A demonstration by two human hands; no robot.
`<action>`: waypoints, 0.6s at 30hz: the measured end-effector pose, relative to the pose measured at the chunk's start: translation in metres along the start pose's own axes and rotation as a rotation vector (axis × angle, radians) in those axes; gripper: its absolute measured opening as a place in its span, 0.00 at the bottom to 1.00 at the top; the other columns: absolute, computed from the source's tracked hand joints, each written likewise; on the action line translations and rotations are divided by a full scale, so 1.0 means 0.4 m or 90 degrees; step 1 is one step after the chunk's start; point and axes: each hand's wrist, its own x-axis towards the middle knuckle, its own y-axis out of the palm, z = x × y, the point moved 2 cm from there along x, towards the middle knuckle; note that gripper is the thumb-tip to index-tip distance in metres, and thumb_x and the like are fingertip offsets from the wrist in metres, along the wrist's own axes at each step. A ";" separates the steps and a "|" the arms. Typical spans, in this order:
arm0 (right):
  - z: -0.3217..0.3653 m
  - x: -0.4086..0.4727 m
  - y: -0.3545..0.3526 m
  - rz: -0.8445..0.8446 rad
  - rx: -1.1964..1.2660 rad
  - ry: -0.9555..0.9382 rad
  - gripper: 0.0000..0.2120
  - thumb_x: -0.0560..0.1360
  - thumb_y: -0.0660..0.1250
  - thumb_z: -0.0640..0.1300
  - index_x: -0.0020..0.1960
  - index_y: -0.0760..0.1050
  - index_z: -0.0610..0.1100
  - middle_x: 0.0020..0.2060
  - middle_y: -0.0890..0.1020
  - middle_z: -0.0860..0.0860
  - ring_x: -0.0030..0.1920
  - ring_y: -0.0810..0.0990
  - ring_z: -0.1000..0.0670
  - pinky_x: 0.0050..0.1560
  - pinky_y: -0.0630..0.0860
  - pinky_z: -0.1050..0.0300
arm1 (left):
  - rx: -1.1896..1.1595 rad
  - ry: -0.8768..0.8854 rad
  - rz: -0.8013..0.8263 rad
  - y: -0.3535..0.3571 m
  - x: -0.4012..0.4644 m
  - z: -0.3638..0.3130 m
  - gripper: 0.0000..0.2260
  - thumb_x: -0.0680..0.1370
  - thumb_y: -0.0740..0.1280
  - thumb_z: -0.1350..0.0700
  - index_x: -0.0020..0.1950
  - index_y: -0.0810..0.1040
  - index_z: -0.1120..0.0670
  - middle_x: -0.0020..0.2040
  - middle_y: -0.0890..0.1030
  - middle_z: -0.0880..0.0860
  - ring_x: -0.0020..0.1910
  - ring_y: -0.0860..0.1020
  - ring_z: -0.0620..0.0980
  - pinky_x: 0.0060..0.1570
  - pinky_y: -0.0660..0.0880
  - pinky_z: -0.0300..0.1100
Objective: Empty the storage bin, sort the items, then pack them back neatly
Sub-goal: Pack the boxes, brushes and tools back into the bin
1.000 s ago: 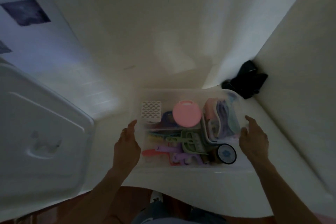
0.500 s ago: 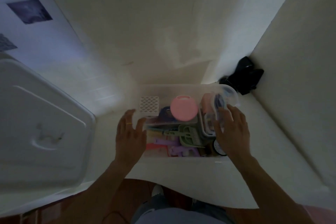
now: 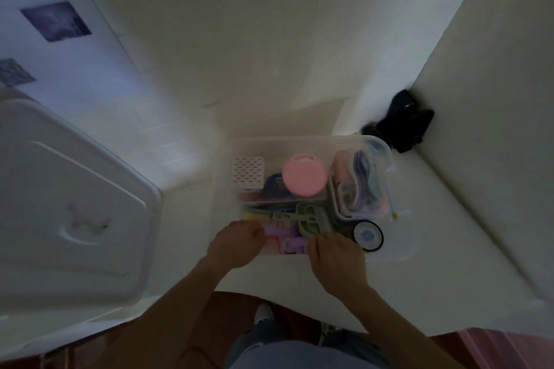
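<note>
Head view: clear storage bin (image 3: 389, 252) sits on the white table (image 3: 449, 263), its long axis running left to right, open side up. Inside stand a pink round case (image 3: 305, 177), a white lattice holder (image 3: 248, 173), a green comb (image 3: 311, 220) and a round black dial (image 3: 368, 237). Left hand (image 3: 236, 244) curls over purple clips (image 3: 281, 234) at the near edge; right hand (image 3: 335, 257) reaches in beside it, fingers hidden, grip unclear. White lid (image 3: 69, 204) lies far left.
</note>
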 end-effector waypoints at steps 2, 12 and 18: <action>0.004 0.001 -0.004 0.044 0.021 0.030 0.14 0.74 0.60 0.47 0.30 0.71 0.48 0.26 0.75 0.49 0.27 0.75 0.44 0.24 0.66 0.54 | -0.016 -0.019 0.025 0.002 0.012 0.002 0.18 0.75 0.68 0.49 0.64 0.75 0.48 0.60 0.81 0.54 0.57 0.79 0.56 0.54 0.75 0.44; -0.015 0.172 0.037 0.434 0.203 0.080 0.14 0.69 0.73 0.52 0.52 0.80 0.48 0.49 0.83 0.46 0.50 0.81 0.44 0.47 0.77 0.56 | 0.207 0.046 0.147 0.020 0.114 0.014 0.29 0.75 0.71 0.52 0.74 0.66 0.53 0.70 0.72 0.56 0.68 0.71 0.55 0.66 0.69 0.46; 0.022 0.208 0.135 0.471 0.107 -0.004 0.14 0.70 0.69 0.53 0.51 0.82 0.46 0.46 0.84 0.44 0.48 0.83 0.42 0.49 0.80 0.52 | 0.326 0.078 0.180 0.071 0.161 0.025 0.23 0.76 0.68 0.57 0.70 0.69 0.52 0.66 0.75 0.57 0.65 0.75 0.57 0.62 0.72 0.49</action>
